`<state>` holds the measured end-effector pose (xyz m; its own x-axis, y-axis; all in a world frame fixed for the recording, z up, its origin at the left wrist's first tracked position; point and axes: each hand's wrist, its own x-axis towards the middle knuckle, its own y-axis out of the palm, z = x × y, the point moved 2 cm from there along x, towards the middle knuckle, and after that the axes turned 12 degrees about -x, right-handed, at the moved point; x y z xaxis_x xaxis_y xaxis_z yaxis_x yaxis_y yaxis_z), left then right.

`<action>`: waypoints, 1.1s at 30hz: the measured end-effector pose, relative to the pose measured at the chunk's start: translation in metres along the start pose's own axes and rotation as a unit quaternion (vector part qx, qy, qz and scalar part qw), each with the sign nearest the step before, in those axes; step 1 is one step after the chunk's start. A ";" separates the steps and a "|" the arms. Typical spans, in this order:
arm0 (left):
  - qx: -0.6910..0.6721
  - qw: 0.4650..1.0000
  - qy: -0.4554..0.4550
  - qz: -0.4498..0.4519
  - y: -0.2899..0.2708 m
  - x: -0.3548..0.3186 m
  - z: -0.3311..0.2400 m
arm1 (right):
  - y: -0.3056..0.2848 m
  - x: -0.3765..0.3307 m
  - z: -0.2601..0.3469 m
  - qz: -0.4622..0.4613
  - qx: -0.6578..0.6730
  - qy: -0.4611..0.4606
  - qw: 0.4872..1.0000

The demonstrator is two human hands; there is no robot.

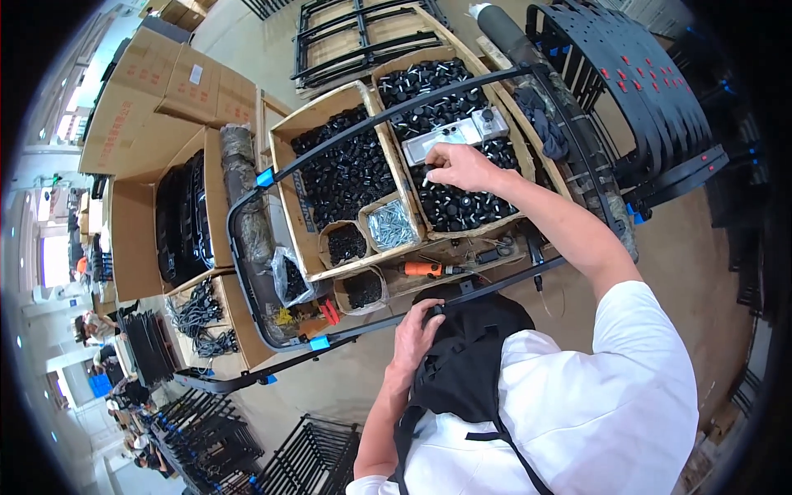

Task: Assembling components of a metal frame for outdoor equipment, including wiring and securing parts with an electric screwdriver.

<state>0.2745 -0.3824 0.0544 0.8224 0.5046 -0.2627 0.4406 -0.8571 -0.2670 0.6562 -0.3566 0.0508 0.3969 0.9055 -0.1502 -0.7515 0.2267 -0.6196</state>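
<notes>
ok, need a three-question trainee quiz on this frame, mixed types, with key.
1. True or false: the left hand is inside the wooden bins.
2. What lies between the left hand and those bins in the picture? A: a hammer; B: an orange-bodied tool; C: a paintbrush.
3. Fill in: the patches on the black frame are ____.

Key: 1. False, it is outside them, near the frame's closer rail. 2. B. 3. Blue.

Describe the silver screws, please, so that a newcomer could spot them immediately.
Find the wooden bin of black parts left of the right hand. In its near right corner, a small box holds the silver screws, bright among black neighbours.
</notes>
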 end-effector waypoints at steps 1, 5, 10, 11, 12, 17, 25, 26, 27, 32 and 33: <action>-0.002 1.000 0.000 -0.007 0.000 0.000 0.001 | -0.001 0.007 0.007 0.010 -0.007 -0.010 1.000; 0.042 0.995 0.088 -0.024 0.002 0.000 -0.005 | 0.001 0.042 0.018 -0.001 -0.009 -0.053 0.999; 0.044 0.993 0.109 -0.017 0.004 0.001 -0.010 | -0.010 0.096 0.036 -0.033 -0.050 -0.115 0.992; 0.029 0.994 0.102 -0.012 0.002 0.000 -0.013 | -0.013 0.108 0.041 -0.025 -0.048 -0.101 0.993; 0.024 0.994 0.106 -0.024 0.001 -0.001 -0.013 | -0.019 0.122 0.048 -0.038 -0.130 -0.124 0.983; 0.004 0.991 0.135 0.001 0.005 -0.002 -0.013 | -0.027 0.179 0.054 -0.060 -0.249 -0.202 0.945; -0.068 0.996 0.045 -0.022 0.009 -0.003 -0.006 | -0.011 0.209 0.068 0.023 -0.307 -0.228 0.924; -0.031 0.997 0.064 0.009 0.008 -0.002 -0.007 | -0.012 0.210 0.068 0.040 -0.313 -0.222 0.923; -0.024 0.997 0.077 0.004 0.008 -0.002 -0.007 | -0.014 0.212 0.070 0.051 -0.325 -0.227 0.917; 0.026 0.995 0.096 -0.002 0.005 -0.001 -0.019 | -0.016 0.218 0.070 0.026 -0.380 -0.256 0.888; 0.042 0.996 0.080 -0.015 0.003 -0.002 -0.024 | -0.012 0.220 0.073 0.026 -0.414 -0.211 0.885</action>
<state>0.2829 -0.3884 0.0761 0.8596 0.5002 -0.1043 0.4387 -0.8271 -0.3514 0.7142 -0.1341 0.0820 0.0091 1.0000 -0.0024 -0.0490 -0.0020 -0.9988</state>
